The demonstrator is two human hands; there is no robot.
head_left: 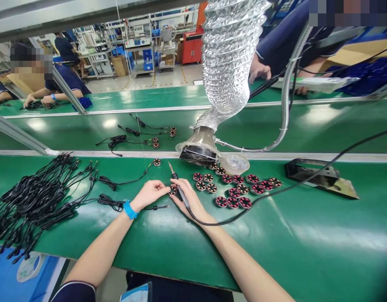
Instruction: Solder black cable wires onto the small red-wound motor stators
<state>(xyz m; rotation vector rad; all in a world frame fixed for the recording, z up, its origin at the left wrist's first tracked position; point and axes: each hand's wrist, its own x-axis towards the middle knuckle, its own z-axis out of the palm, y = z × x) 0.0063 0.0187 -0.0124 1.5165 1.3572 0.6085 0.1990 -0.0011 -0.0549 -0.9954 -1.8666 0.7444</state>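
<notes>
My left hand (152, 193), with a blue wristband, pinches the edge of a small round motor stator (173, 191) between thumb and fingertips. My right hand (191, 198) is closed around a soldering iron (183, 198), its tip pointing up and away from me. Fingers of that same hand also touch the stator's right side. Below the left hand lies a black cable (157, 207) with a bare end. Just beyond the hands, another stator (156, 162) sits at the end of a cable (124, 183). Several stators with red or copper windings (233, 193) stand to the right.
A heap of black cables (32, 197) covers the bench's left. A fume extractor (198, 153) hangs from a silver duct, beside a translucent cup (235, 163). A metal soldering-iron stand (319, 176) is at right. The iron's cord (294, 182) crosses the bench. People work beyond.
</notes>
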